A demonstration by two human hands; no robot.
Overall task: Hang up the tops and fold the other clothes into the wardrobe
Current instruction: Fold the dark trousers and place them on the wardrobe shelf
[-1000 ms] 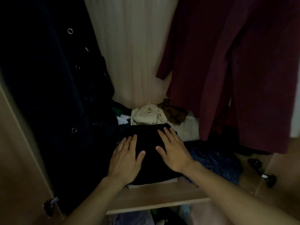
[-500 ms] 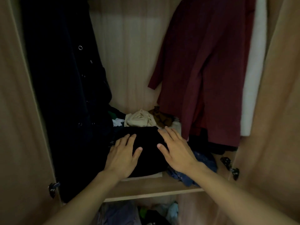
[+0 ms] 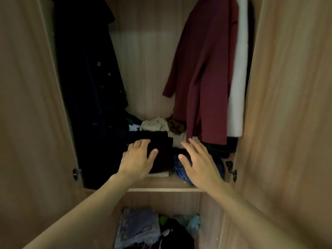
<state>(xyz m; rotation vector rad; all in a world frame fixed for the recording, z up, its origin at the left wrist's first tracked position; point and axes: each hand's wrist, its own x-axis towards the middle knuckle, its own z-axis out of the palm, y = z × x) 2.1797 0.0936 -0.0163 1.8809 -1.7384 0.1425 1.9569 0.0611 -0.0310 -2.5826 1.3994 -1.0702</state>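
Black folded garment (image 3: 161, 146) sits on shelf (image 3: 161, 183) under left hand (image 3: 136, 159).

Here's the left hand (image 3: 137, 159), bare, fingers slender, nails cut short; left forearm (image 3: 86, 209), bare too, uncovered all the way to the frame edge; now the right hand (image 3: 199, 162), bare as well, thumbnail catching the light; right forearm (image 3: 251, 212), bare skin, slightly blurred in the dim light

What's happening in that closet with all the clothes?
A person is putting clothes away. Their left hand lies flat on a folded black garment on the wardrobe shelf, and the right hand hovers open over a crumpled blue garment beside it. A maroon top and a dark coat hang above.
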